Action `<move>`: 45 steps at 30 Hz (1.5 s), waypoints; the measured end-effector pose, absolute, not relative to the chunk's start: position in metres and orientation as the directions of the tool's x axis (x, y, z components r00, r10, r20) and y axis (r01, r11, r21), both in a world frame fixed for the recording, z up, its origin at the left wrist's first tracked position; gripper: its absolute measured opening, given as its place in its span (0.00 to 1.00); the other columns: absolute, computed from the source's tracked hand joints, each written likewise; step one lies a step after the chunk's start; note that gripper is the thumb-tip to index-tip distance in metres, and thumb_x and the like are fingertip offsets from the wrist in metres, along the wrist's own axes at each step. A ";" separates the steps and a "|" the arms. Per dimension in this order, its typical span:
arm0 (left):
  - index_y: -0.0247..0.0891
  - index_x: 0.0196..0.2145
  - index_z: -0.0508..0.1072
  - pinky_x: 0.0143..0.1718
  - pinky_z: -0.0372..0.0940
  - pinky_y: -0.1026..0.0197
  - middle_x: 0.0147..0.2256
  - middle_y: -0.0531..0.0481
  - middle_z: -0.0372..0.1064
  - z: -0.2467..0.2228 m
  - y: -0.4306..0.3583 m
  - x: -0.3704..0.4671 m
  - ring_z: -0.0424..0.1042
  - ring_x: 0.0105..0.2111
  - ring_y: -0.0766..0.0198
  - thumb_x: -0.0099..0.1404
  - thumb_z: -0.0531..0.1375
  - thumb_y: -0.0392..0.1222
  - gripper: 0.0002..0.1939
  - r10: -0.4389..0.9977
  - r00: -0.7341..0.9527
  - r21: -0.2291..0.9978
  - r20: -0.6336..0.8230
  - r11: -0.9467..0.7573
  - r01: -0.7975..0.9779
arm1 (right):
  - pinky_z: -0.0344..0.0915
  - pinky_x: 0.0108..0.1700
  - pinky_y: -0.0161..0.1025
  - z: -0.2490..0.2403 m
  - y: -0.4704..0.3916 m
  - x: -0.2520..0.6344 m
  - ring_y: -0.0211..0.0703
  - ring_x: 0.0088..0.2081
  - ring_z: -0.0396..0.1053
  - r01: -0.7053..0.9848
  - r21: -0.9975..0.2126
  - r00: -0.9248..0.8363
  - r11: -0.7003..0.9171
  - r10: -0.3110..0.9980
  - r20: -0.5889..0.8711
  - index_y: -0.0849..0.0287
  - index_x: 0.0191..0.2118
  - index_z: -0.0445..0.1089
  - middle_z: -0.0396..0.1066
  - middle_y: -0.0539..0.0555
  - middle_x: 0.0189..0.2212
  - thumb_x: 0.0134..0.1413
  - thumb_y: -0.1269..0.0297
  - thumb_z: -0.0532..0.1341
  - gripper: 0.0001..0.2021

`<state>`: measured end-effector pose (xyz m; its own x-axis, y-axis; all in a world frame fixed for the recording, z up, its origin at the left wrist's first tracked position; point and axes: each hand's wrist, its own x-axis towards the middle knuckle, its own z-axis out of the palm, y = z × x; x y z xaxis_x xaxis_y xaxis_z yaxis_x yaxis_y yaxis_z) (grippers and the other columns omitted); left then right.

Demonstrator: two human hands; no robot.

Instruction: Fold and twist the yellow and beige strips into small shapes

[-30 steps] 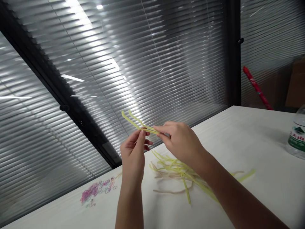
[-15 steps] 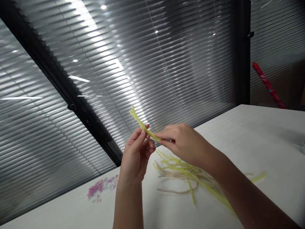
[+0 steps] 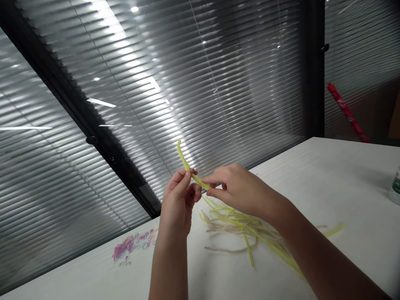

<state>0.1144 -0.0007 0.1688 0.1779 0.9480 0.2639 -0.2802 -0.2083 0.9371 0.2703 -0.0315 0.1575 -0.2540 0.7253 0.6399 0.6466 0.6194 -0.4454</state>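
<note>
Above the table, a yellow pipe cleaner bundle [image 3: 182, 156] is held up between both hands, its bent top end pointing up and left. My left hand [image 3: 178, 196] pinches it around the middle between thumb and fingers. At the lower end, my right hand [image 3: 233, 183] closes thumb and fingertips on the same bundle. Below the right hand and forearm lies a loose pile of yellow and beige pipe cleaners [image 3: 246, 227], partly hidden by that arm.
The white table [image 3: 350, 179] carries a pink and purple scribble [image 3: 128, 248] at left. A bottle [image 3: 396, 187] is cut off by the right edge. Window blinds [image 3: 237, 83] rise behind the table, and a red stick-like object [image 3: 348, 112] leans at far right.
The bundle's top end showed split tips before and now looks like a single bent tip. My view has shifted slightly, bringing the bottle in at right. Both hands keep their hold.
</note>
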 end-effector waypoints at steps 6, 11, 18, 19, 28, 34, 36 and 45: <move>0.36 0.31 0.70 0.19 0.54 0.70 0.28 0.54 0.64 0.164 0.002 0.111 0.60 0.18 0.76 0.61 0.61 0.45 0.09 0.874 0.093 0.875 0.477 -0.483 0.043 | 0.56 0.30 0.33 0.158 -0.032 0.275 0.34 0.30 0.65 0.685 -0.426 -0.178 0.591 0.703 0.689 0.51 0.42 0.75 0.72 0.48 0.32 0.53 0.63 0.64 0.10; 0.36 0.34 0.73 0.19 0.54 0.69 0.26 0.55 0.62 0.163 -0.002 0.109 0.58 0.18 0.75 0.61 0.60 0.46 0.10 0.871 0.120 0.849 0.477 -0.492 0.194 | 0.59 0.34 0.32 0.157 -0.029 0.277 0.33 0.32 0.67 0.803 -0.249 -0.082 0.542 0.514 0.854 0.49 0.46 0.73 0.72 0.49 0.43 0.58 0.70 0.58 0.14; 0.35 0.23 0.68 0.17 0.49 0.70 0.20 0.56 0.56 0.169 -0.009 0.111 0.54 0.17 0.75 0.60 0.59 0.44 0.12 0.914 0.219 0.905 0.340 -0.382 0.186 | 0.54 0.28 0.32 0.153 -0.024 0.276 0.30 0.29 0.66 0.883 -0.037 -0.176 0.469 0.402 0.899 0.46 0.45 0.72 0.70 0.46 0.49 0.59 0.74 0.54 0.16; 0.35 0.22 0.67 0.17 0.48 0.70 0.19 0.56 0.55 0.170 -0.010 0.111 0.54 0.16 0.75 0.60 0.59 0.44 0.12 0.919 0.246 0.917 0.308 -0.356 0.182 | 0.53 0.28 0.32 0.152 -0.023 0.276 0.30 0.29 0.65 0.889 -0.020 -0.185 0.458 0.399 0.898 0.46 0.46 0.72 0.70 0.46 0.49 0.59 0.73 0.54 0.16; 0.35 0.22 0.67 0.17 0.46 0.69 0.19 0.56 0.53 0.174 -0.016 0.110 0.51 0.17 0.74 0.61 0.59 0.46 0.15 0.908 0.369 0.941 0.197 -0.281 0.189 | 0.49 0.27 0.33 0.148 -0.017 0.278 0.31 0.32 0.66 0.916 0.064 -0.218 0.395 0.359 0.907 0.49 0.42 0.73 0.70 0.45 0.51 0.59 0.73 0.55 0.13; 0.35 0.26 0.70 0.18 0.46 0.68 0.20 0.56 0.50 0.170 -0.016 0.110 0.49 0.18 0.73 0.62 0.59 0.49 0.14 0.897 0.376 0.903 0.234 -0.343 0.258 | 0.50 0.28 0.35 0.148 -0.015 0.279 0.34 0.35 0.65 0.917 0.069 -0.232 0.392 0.383 0.894 0.50 0.40 0.74 0.72 0.46 0.45 0.59 0.72 0.56 0.11; 0.36 0.28 0.71 0.18 0.46 0.68 0.20 0.56 0.49 0.168 -0.016 0.110 0.49 0.19 0.72 0.62 0.58 0.50 0.14 0.896 0.342 0.862 0.283 -0.394 0.320 | 0.53 0.32 0.36 0.148 -0.013 0.279 0.38 0.39 0.64 0.920 0.090 -0.234 0.382 0.347 0.908 0.50 0.39 0.75 0.73 0.48 0.43 0.58 0.73 0.57 0.12; 0.39 0.32 0.77 0.21 0.49 0.65 0.19 0.53 0.61 0.165 -0.019 0.112 0.56 0.20 0.66 0.61 0.59 0.48 0.11 0.847 0.167 0.715 0.504 -0.518 0.469 | 0.52 0.46 0.44 0.151 -0.010 0.287 0.45 0.46 0.62 0.919 0.068 -0.218 0.388 0.359 0.908 0.52 0.43 0.74 0.73 0.52 0.44 0.59 0.71 0.58 0.11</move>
<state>0.1123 -0.0187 0.1654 0.1669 0.8473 0.5042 0.4693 -0.5180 0.7152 0.2868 -0.0104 0.1511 -0.2180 0.3590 0.9075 0.9193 0.3877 0.0675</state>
